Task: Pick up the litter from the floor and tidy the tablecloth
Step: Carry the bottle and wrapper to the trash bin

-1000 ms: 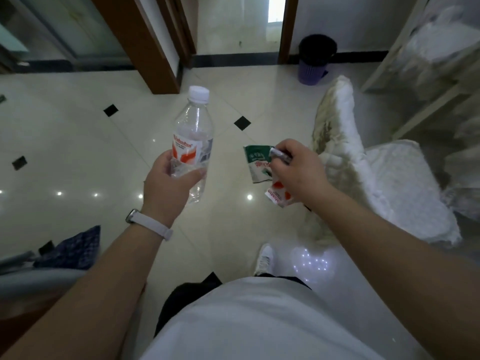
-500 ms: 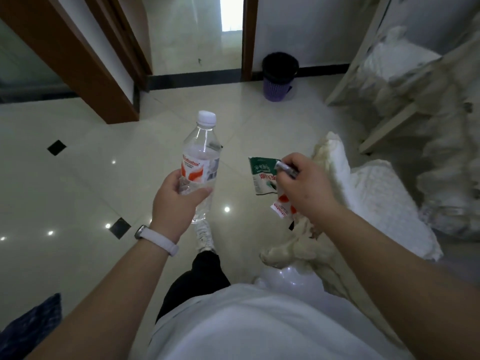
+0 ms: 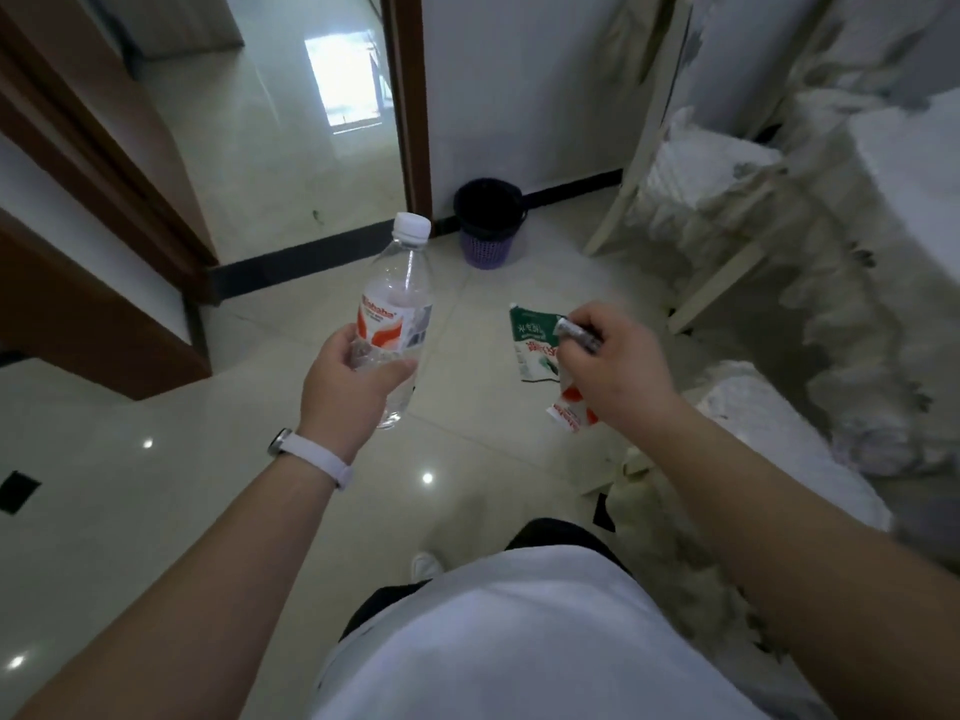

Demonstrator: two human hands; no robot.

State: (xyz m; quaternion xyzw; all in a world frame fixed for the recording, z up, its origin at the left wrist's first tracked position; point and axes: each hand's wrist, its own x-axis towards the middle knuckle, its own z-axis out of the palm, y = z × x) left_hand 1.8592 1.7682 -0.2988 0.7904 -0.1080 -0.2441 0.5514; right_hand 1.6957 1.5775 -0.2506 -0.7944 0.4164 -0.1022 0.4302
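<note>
A: Fingers (image 3: 387, 367) of the left hand (image 3: 348, 397) are wrapping round the clear bottle (image 3: 397, 298), which is standing upright with its cap on. Right hand?

B: The right hand (image 3: 608, 366) is pinching a bunch of wrappers (image 3: 530, 335) (green, red-white, one silvery), clear of the floor.

A: Step in hand?

B: Litter disposal, by my judgement. The person is facing the bin (image 3: 488, 220) at 12 o'clock, well apart from both hands.

A: Next requirement?

B: Closing on the bin, positioning both hands over its rim, releasing. The white cloth (image 3: 852, 314) at 3 o'clock is hanging bunched, awaiting tidying.
</note>
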